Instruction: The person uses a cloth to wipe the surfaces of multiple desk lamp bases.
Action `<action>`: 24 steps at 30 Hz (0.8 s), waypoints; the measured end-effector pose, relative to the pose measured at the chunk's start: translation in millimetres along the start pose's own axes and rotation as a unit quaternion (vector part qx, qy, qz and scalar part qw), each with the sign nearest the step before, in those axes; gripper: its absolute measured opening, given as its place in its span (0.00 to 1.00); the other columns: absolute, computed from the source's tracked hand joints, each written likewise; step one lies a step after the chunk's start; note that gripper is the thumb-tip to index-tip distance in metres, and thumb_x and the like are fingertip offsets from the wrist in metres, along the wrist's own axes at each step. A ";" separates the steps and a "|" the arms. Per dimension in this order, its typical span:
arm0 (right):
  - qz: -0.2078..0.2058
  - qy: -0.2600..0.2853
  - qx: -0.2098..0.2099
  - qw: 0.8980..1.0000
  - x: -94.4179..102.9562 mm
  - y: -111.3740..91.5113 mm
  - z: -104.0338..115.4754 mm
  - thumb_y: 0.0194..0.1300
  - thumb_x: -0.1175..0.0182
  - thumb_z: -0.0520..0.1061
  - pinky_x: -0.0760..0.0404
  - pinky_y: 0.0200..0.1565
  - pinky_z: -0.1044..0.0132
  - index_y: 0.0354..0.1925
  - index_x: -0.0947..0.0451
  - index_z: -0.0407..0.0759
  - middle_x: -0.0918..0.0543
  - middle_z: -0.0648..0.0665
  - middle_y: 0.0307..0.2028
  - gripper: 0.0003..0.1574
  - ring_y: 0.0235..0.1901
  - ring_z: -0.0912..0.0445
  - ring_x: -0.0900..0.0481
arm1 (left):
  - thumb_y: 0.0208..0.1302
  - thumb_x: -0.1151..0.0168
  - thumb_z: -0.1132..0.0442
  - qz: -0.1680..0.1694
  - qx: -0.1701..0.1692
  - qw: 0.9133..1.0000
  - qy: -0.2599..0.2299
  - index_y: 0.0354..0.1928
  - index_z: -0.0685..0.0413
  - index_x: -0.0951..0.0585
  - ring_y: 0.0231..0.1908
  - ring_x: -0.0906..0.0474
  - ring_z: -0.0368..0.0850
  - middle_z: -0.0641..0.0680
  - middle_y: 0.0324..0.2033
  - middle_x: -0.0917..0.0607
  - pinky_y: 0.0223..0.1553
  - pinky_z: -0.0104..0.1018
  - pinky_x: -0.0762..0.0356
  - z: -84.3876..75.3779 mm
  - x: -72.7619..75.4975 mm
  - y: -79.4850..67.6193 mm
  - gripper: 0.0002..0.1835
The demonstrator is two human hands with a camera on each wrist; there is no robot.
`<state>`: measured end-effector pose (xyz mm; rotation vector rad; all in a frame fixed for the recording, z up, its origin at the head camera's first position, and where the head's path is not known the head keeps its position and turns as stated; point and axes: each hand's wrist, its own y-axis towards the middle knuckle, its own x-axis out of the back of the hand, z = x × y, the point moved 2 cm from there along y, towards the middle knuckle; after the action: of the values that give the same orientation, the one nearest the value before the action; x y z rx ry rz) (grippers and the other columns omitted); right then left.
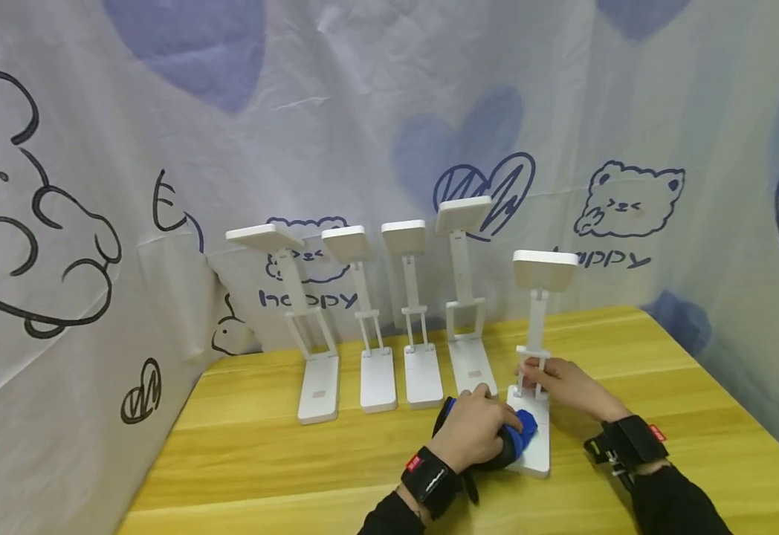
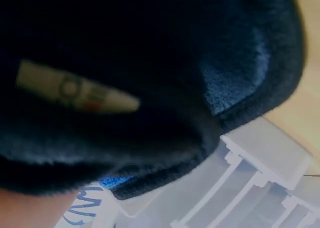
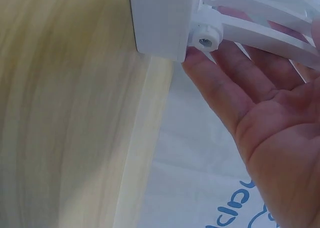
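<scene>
My left hand (image 1: 471,429) grips a blue and black cloth (image 1: 528,428) and holds it against the base of the rightmost white desk lamp (image 1: 535,457). In the left wrist view the dark, fuzzy cloth (image 2: 260,68) with a pale label fills most of the picture. My right hand (image 1: 573,386) holds that same lamp by its thin lower arms, just above the hinge. Seen from the right wrist, the fingers of the right hand (image 3: 280,123) reach behind the hinge and arms, one fingertip at the base's edge (image 3: 162,26). The lamp stands unfolded, its panel raised.
Left of this lamp, several similar white lamps stand unfolded in a row: one (image 1: 461,290), another (image 1: 423,375), a third (image 1: 377,379) and the leftmost (image 1: 319,390). All stand on a yellow wood-grain table (image 1: 262,453). A printed white curtain (image 1: 349,134) hangs behind.
</scene>
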<state>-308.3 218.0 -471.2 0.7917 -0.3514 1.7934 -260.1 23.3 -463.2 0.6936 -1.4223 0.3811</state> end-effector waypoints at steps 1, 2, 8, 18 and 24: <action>0.001 0.000 0.001 1.000 -0.3 -0.1 0.4 0.73 0.56 0.57 0.23 0.41 0.52 0.51 0.20 0.40 0.17 0.44 0.38 0.28 0.39 0.52 0.22 | 0.47 0.33 0.64 -0.003 0.002 1.000 0.008 0.40 0.25 0.14 0.34 0.34 0.37 0.32 0.43 0.16 0.29 0.30 0.35 -0.8 -0.7 1.7 0.21; 0.002 0.000 0.003 1.000 -0.4 -0.3 0.8 0.73 0.56 0.57 0.23 0.41 0.53 0.52 0.21 0.39 0.17 0.44 0.38 0.28 0.39 0.52 0.22 | 0.47 0.33 0.63 -0.005 0.004 1.000 0.017 0.40 0.25 0.14 0.34 0.34 0.37 0.32 0.43 0.16 0.29 0.31 0.34 -1.9 -1.4 3.6 0.21; 0.000 0.003 0.010 1.000 -0.5 -1.9 2.9 0.73 0.56 0.55 0.22 0.44 0.48 0.53 0.22 0.39 0.16 0.42 0.40 0.27 0.42 0.49 0.21 | 0.48 0.32 0.60 -0.010 0.035 0.996 0.075 0.45 0.27 0.16 0.36 0.32 0.41 0.38 0.46 0.16 0.31 0.35 0.32 -8.2 -6.5 17.0 0.21; -0.009 -0.013 0.019 1.000 -3.1 1.2 1.4 0.73 0.56 0.57 0.22 0.43 0.48 0.55 0.23 0.39 0.16 0.40 0.44 0.28 0.42 0.49 0.21 | 0.54 0.34 0.52 -0.010 0.043 0.990 0.137 0.46 0.29 0.17 0.42 0.29 0.43 0.42 0.43 0.16 0.32 0.39 0.30 -21.5 -8.0 31.4 0.15; -0.011 -0.009 0.012 1.000 -2.1 -1.4 -2.3 0.73 0.56 0.57 0.23 0.43 0.49 0.54 0.22 0.41 0.16 0.43 0.40 0.27 0.41 0.50 0.21 | 0.53 0.33 0.52 0.019 0.012 0.992 0.123 0.51 0.27 0.20 0.48 0.32 0.44 0.40 0.49 0.18 0.37 0.40 0.28 -21.1 -9.5 33.5 0.21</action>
<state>-307.4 218.4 -474.5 0.8272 -0.3319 1.7738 -266.2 63.5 -465.5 0.6168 -1.2000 0.4980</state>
